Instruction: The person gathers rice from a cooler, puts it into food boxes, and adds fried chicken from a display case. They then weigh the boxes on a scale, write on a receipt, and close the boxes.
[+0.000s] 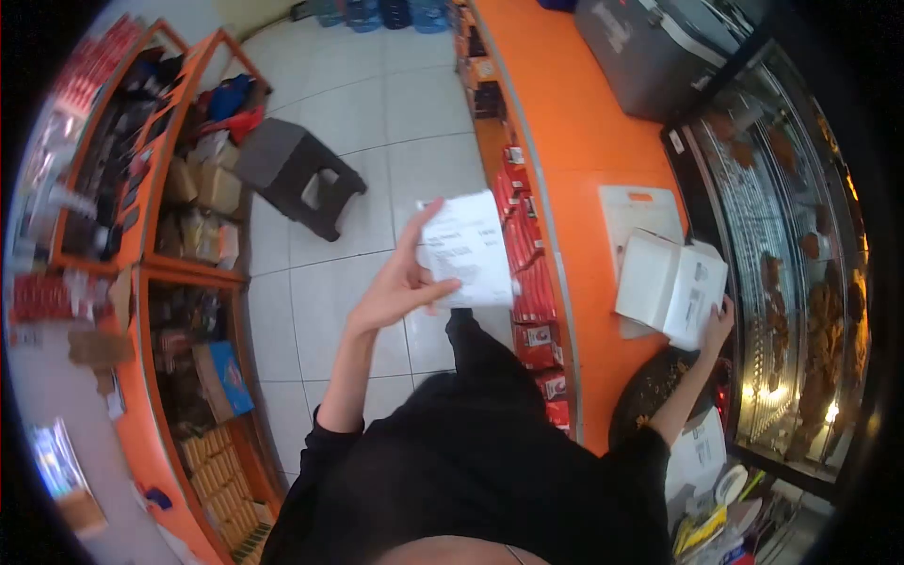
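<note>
My left hand point(411, 276) grips a white printed receipt point(461, 250), thumb in front and fingers at its left edge, above the floor. Over the orange counter, my right hand point(718, 325) has its fingers at the edge of an opened white food box point(645, 281), whose lid point(697, 297) carries dark print. The box lies partly over a white cutting board point(643, 209). Below my right forearm is a round dark tray point(650, 391) with crumbs on it.
A glass display case point(777, 273) with fried food stands right of the orange counter point(574, 122). A grey cooler box point(650, 52) sits at the counter's far end. A dark stool point(297, 174) stands on the tiled floor, beside orange shelves point(141, 268) at left.
</note>
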A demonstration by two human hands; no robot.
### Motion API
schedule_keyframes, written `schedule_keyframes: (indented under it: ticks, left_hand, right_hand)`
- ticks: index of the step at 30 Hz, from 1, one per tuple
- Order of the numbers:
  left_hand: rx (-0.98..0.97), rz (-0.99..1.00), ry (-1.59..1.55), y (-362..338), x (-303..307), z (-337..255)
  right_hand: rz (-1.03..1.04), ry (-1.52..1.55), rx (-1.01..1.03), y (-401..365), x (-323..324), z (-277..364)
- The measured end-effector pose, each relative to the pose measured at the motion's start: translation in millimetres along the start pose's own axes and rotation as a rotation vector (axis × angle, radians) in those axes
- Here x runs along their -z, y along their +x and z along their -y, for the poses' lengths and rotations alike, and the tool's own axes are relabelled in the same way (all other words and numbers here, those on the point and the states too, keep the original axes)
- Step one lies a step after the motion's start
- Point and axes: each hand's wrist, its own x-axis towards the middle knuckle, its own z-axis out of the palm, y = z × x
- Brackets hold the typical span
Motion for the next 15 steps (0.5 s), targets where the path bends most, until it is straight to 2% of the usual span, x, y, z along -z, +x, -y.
schedule_keyframes:
  ticks: [1,2,3,4,5,6,8,9,10,11,13,14,15]
  left_hand:
    - [0.022,-0.04,0.099,12.3,10.9,-17.0]
    - [-0.017,-0.044,0.132,29.7,20.0,-21.8]
    - [-0.057,-0.05,0.166,47.5,29.0,-26.3]
    - [-0.156,-0.05,0.133,63.0,39.1,-25.9]
    - [-0.167,-0.037,0.101,78.1,52.1,-24.7]
    - [-0.188,-0.038,0.071,95.5,66.3,-25.5]
    - [-0.172,0.018,0.005,138.9,83.1,-25.4]
    - [-0.214,0.055,0.029,165.5,93.7,-21.7]
    - [-0.256,0.078,0.067,189.4,106.4,-20.3]
    - [-0.307,0.093,0.073,214.7,113.1,-22.3]
    - [-0.244,0.174,0.068,258.4,131.8,-35.5]
    - [-0.186,0.219,0.055,279.0,145.2,-47.2]
    - [-0.15,0.251,0.036,298.9,158.8,-60.1]
  right_hand:
    - [-0.021,-0.076,0.003,6.8,11.7,-8.9]
    - [0.03,-0.265,-0.036,12.5,10.9,-5.2]
    - [0.017,-0.405,0.008,18.1,9.9,-8.6]
    - [0.047,-0.708,-0.053,18.1,2.0,20.3]
    - [-0.136,-1.085,-0.047,9.2,-25.6,58.3]
    - [-0.311,-1.314,-0.063,-3.9,-74.2,128.2]
    - [-0.239,-0.747,0.216,11.8,-136.9,167.9]
    - [-0.119,-0.271,0.22,10.8,-192.8,187.4]
    - [0.155,-0.019,-0.072,-6.2,-248.8,240.1]
    - [0.526,0.385,0.097,-15.5,-301.9,262.1]
    - [1.102,0.494,-0.024,-27.1,-386.2,327.1]
    - [1.13,0.49,-0.064,-30.5,-420.3,344.6]
    - [1.142,0.532,0.022,-25.5,-454.7,368.5]
